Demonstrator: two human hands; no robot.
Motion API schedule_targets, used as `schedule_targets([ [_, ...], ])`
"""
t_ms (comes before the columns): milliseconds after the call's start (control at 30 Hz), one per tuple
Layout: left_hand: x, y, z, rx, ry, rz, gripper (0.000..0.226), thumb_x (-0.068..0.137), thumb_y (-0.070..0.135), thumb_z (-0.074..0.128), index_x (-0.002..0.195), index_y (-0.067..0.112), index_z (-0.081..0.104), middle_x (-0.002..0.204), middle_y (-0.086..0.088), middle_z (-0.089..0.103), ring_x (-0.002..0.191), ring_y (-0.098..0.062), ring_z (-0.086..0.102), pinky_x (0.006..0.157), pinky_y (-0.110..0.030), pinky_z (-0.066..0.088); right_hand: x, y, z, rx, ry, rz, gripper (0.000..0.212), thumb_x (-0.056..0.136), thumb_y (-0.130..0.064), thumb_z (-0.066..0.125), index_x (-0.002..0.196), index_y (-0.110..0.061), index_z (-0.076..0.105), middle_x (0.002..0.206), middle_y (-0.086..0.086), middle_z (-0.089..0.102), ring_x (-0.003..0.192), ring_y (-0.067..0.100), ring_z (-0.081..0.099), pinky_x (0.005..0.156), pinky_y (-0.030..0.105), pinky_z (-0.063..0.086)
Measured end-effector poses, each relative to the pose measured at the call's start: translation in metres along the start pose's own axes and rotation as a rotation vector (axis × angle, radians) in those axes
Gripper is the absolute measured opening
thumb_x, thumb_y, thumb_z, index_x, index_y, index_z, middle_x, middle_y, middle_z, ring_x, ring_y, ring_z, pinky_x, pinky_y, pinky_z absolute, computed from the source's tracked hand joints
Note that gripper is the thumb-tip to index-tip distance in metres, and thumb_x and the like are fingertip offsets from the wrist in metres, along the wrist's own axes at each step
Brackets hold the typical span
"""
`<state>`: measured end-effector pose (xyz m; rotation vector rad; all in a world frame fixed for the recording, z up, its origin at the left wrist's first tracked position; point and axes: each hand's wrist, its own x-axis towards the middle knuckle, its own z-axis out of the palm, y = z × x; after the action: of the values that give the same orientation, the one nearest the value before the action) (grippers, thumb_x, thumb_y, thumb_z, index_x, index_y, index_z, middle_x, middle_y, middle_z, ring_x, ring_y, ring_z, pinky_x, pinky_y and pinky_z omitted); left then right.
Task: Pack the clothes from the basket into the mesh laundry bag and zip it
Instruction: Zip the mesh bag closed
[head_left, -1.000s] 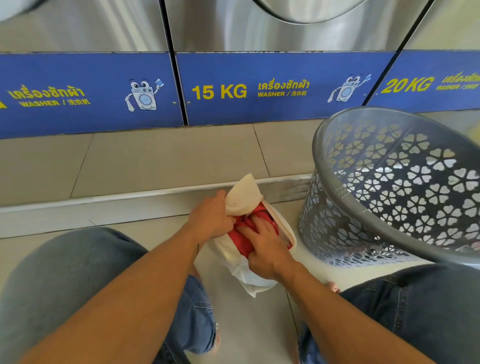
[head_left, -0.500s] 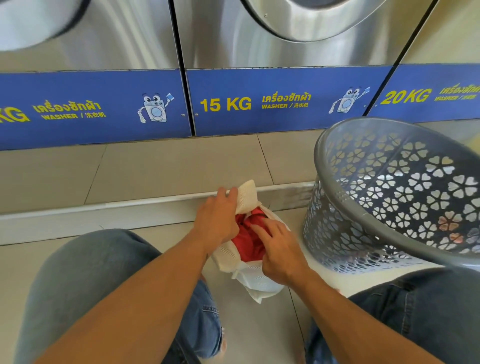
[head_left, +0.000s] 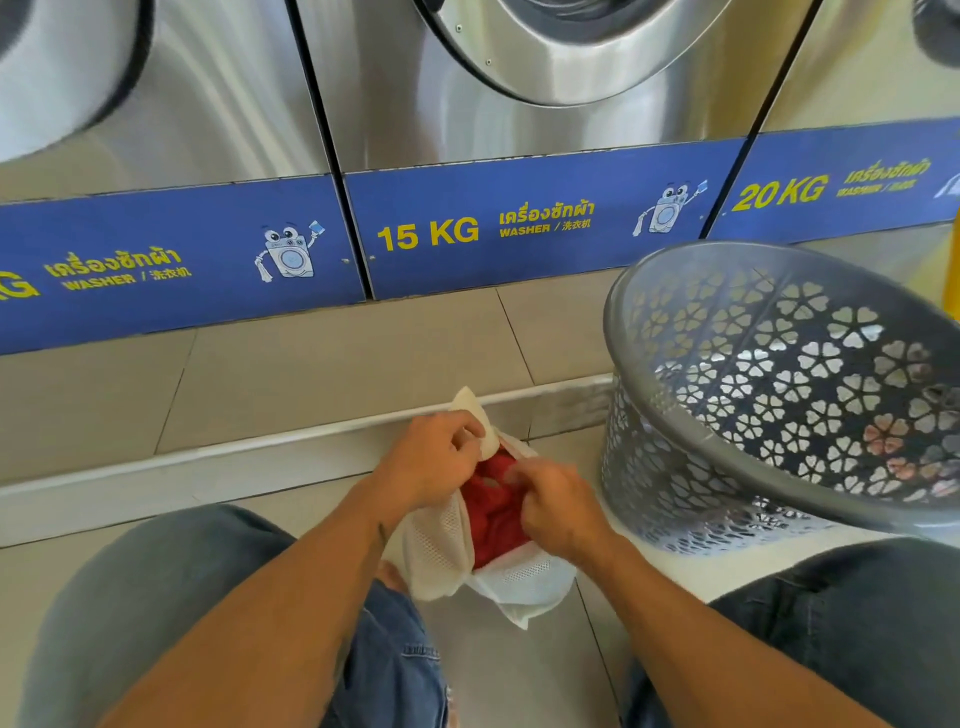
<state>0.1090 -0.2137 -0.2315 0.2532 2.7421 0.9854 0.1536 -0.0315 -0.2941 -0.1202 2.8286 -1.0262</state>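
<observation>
Your right hand (head_left: 563, 514) now off red garment (head_left: 493, 519), fingers (head_left: 519, 477) curled at mesh laundry bag (head_left: 441, 543) mouth, grip unclear; left hand (head_left: 431, 462) still pinches flap. Zipping likely next.

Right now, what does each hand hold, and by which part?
The left hand grips the mesh laundry bag by its top edge. The right hand is blurred over the red garment; hold unclear.
</observation>
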Motion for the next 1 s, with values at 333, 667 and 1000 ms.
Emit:
schedule_targets([
  [333, 0.026, -0.009, 0.025, 0.340, 0.027, 0.225, 0.026, 0.083, 0.021, 0.062, 0.104, 0.032, 0.072, 0.114, 0.006, 0.051, 0.114, -0.018, 0.043, 0.089, -0.030, 0.044, 0.066, 0.008, -0.010, 0.305, 0.108, 0.203, 0.051, 0.086, 0.009, 0.045, 0.127, -0.012, 0.067, 0.128, 0.003, 0.067, 0.120, 0.018, 0.060, 0.102, 0.028, 0.046],
  [667, 0.045, -0.030, 0.035, 0.120, 0.066, 0.118, 0.021, 0.076, 0.009, 0.056, 0.090, 0.023, 0.061, 0.113, 0.005, 0.048, 0.096, -0.021, 0.053, 0.076, -0.028, 0.043, 0.107, 0.024, 0.013, 0.583, -0.109, 0.335, 0.057, 0.087, 0.012, 0.044, 0.128, -0.019, 0.067, 0.117, 0.010, 0.070, 0.103, 0.018, 0.063, 0.092, 0.031, 0.051],
  [1000, 0.047, -0.019, 0.027, -0.074, 0.186, -0.002, 0.017, 0.092, 0.013, 0.046, 0.092, 0.024, 0.059, 0.077, 0.007, 0.067, 0.070, -0.013, 0.060, 0.063, -0.029, 0.047, 0.095, 0.025, 0.020, 0.501, -0.223, 0.284, 0.026, 0.096, -0.008, 0.052, 0.096, -0.020, 0.076, 0.083, 0.000, 0.071, 0.075, 0.014, 0.063, 0.069, 0.029, 0.051],
])
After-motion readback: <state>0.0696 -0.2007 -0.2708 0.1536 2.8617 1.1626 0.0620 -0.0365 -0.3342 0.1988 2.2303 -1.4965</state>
